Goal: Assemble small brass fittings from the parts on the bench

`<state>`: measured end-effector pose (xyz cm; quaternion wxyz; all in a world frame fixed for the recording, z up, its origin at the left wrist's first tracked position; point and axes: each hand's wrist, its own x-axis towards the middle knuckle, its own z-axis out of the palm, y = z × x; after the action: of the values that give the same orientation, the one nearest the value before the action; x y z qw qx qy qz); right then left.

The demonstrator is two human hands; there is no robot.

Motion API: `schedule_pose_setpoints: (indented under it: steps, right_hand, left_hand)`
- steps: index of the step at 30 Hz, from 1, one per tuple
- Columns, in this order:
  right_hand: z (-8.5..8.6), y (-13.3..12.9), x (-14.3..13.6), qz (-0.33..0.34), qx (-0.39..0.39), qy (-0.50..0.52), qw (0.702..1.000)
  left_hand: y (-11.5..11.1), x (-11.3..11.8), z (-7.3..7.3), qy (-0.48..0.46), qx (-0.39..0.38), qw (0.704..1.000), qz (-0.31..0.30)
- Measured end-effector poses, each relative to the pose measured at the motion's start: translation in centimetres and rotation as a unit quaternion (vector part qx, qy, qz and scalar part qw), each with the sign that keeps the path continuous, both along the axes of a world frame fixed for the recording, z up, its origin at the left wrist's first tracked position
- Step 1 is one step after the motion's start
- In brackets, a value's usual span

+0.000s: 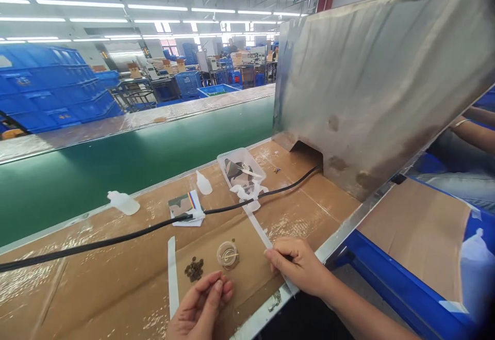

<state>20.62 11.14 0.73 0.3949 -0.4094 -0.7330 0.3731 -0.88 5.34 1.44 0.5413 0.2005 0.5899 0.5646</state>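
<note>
My left hand (205, 304) is pinched, thumb against index finger, just in front of a pile of small dark brown pieces (194, 269). Whatever its fingertips hold, if anything, is too small to name. To the right, my right hand (297, 263) is also closed in a pinch above a strip of white tape (258, 229); its fingertips hide what may be between them. Between and beyond the hands stands a small round clear container (228, 255) with something thin and pale inside. One small dark piece (233, 240) lies just behind it.
A black cable (135, 235) crosses the brown-covered bench. Behind are white squeeze bottles (124, 203), a camouflage-patterned piece (181, 205) and a clear plastic tray (250, 160). A metal panel (371, 87) rises at right. A green conveyor belt (162, 146) runs behind; a person's arm (475, 136) shows at right.
</note>
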Motion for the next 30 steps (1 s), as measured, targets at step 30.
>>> schedule_pose_setpoints:
  steps: [30]
  right_hand:
    - [0.2, -0.1, 0.0, -0.001, -0.003, -0.019, 1.0]
  left_hand:
    - [-0.2, 0.7, 1.2, -0.017, 0.007, 1.0, -0.017]
